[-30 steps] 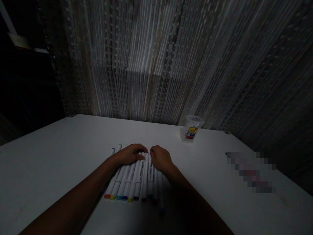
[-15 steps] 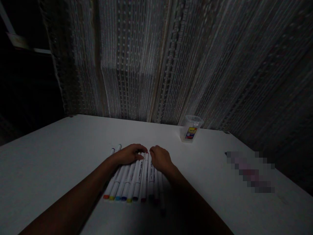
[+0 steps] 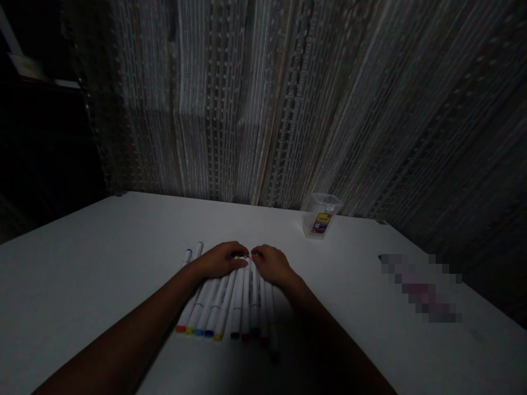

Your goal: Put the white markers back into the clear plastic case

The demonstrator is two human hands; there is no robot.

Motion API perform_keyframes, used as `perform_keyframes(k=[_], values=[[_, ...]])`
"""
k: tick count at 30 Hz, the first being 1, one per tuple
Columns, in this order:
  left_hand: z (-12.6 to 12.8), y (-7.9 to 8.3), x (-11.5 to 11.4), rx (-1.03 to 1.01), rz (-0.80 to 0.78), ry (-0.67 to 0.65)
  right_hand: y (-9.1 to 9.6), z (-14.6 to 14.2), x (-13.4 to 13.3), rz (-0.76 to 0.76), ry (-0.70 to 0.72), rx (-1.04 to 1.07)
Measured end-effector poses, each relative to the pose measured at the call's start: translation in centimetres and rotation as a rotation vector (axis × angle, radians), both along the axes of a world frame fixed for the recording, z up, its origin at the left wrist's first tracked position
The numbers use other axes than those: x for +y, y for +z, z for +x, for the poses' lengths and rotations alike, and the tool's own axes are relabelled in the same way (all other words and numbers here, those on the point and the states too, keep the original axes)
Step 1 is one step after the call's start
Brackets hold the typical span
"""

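Several white markers (image 3: 214, 310) with coloured ends lie side by side on the white table, orange, yellow and blue ends toward me. My left hand (image 3: 221, 260) curves over the far ends of the middle markers, its thumb and fingers closed around them. On the other side of the row, my right hand (image 3: 271, 264) is bent around the far ends of the right-hand markers, its fingertips close to the left ones. Two of the markers, one with a purple end (image 3: 188, 254) and one with a green end (image 3: 199, 248), stick out beyond my left wrist. Shadow dims the right-hand markers.
A clear plastic container (image 3: 321, 216) with a colourful label stands at the back of the white table (image 3: 102, 258). A blurred-out pinkish item (image 3: 420, 291) lies on the right. Behind the table hangs a striped woven curtain (image 3: 255, 109).
My left hand has shifted slightly right, its thumb now nearer the right hand. A dark-ended marker in the middle has moved a little right, leaving a small gap beside the yellow-ended one.
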State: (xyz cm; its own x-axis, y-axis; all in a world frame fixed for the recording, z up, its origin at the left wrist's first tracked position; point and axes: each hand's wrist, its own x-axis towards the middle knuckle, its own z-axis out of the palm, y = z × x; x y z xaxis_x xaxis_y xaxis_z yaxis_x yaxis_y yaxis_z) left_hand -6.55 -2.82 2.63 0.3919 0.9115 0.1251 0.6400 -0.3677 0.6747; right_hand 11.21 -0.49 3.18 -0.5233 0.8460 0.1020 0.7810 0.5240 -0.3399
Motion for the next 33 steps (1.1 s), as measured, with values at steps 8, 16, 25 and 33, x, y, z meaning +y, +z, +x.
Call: perform_keyframes(k=[8, 16, 25, 33], values=[[0.4, 0.1, -0.1, 0.11, 0.038, 0.05, -0.2, -0.3, -0.1, -0.007, -0.052, 0.031], [-0.4, 0.2, 0.0, 0.039, -0.016, 0.028, 0.1, -0.2, -0.5, -0.007, -0.042, 0.008], [-1.2, 0.5, 0.1, 0.103, -0.05, 0.077, 0.3, -0.4, -0.9, 0.003, -0.029, 0.01], [-0.3, 0.5, -0.2, 0.143, -0.017, 0.101, 0.1, -0.2, -0.7, 0.032, -0.007, 0.006]])
